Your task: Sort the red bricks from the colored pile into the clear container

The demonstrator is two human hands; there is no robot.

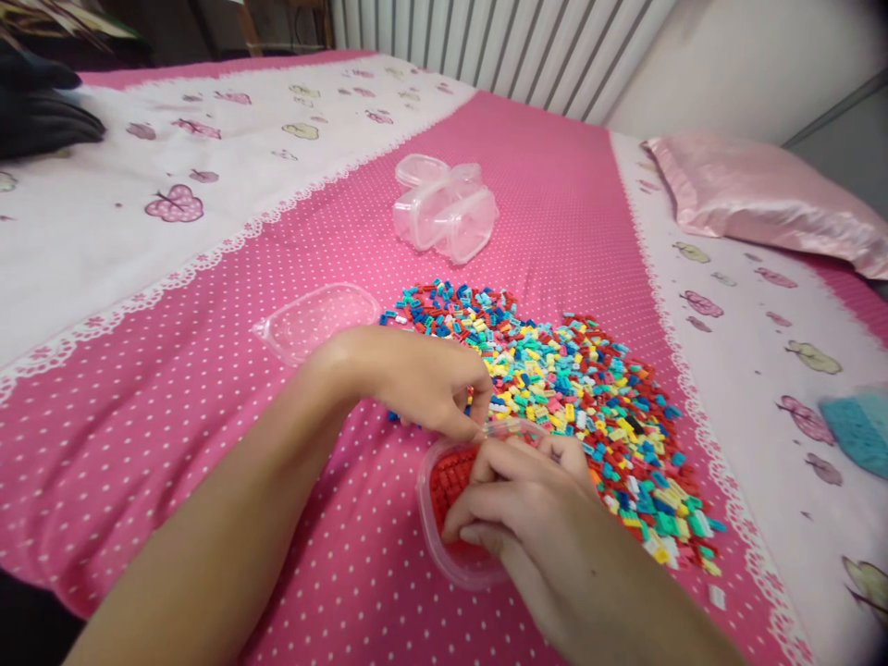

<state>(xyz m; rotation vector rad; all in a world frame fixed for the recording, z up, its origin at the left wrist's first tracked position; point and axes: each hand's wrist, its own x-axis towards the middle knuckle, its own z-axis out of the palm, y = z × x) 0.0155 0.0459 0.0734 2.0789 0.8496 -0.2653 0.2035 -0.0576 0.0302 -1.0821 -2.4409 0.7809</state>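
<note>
A clear plastic container (pixel 431 532) stands on the bed with red toy building bricks (pixel 454 476) packed inside. My right hand (pixel 534 509) is over it, fingers bent and closed together against the red bricks; what they hold, if anything, is hidden. My left hand (pixel 426 375) reaches across to the near edge of a spread pile of mixed-colour bricks (pixel 555 375). Its fingers curl down by the container's far rim, thumb close to that rim, and I cannot make out what is in them.
Behind my left hand lies a clear lid (pixel 319 319). Several clear containers (pixel 444 211) are grouped farther back on the pink dotted bedspread (pixel 555 185). A pink pillow (pixel 770 199) and a blue cloth item (pixel 857 425) are at right; a dark glove-like shape (pixel 45 106) is at left.
</note>
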